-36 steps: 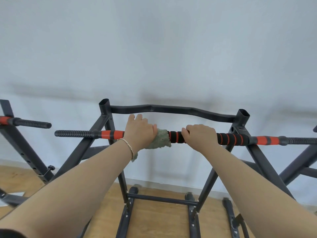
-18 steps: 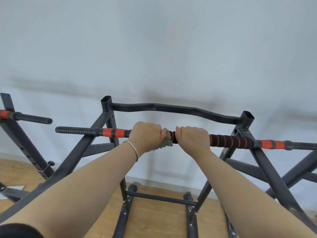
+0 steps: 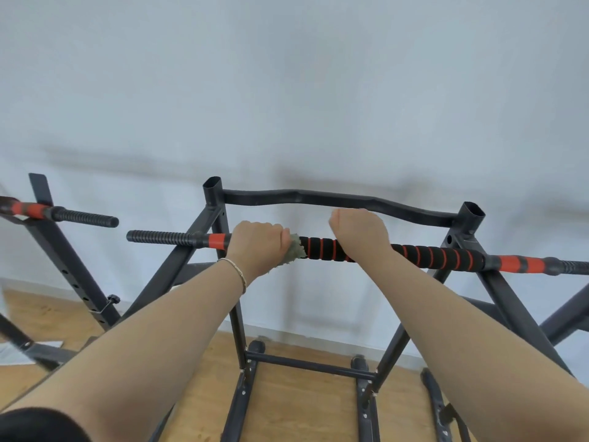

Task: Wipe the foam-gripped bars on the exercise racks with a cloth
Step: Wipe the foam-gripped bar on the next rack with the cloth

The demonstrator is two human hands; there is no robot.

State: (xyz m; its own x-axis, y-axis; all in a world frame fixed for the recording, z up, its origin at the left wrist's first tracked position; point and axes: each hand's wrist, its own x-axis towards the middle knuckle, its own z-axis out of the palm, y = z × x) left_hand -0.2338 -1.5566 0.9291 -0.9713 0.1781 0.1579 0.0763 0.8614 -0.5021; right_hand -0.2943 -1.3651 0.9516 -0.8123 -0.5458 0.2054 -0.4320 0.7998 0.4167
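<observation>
One foam-gripped bar (image 3: 439, 255), centre frame, is mid-wipe: left hand (image 3: 256, 248) grips the cloth (image 3: 296, 250) round it. Right hand (image 3: 358, 229) hovers above the bar, fingers hidden; grasp cannot be told. Stretch rightward and far-left bar (image 3: 83, 216) judged outstanding.

Background is mostly a plain pale wall (image 3: 287, 90), bluish-white, taking up the whole top half of the view. A few soft grey shadow bands (image 3: 111, 157) smear across it lower down, pretty blurry. Where the wall ends there's a thin white skirting board (image 3: 318, 339) slanting down to the right. Below that it's a warm light-brown wood floor (image 3: 302, 409), grain visible, showing at bottom middle and again far left. Something pale and flat (image 3: 12, 354) lies on the floor at the left edge, too blurred to tell what it is.
</observation>
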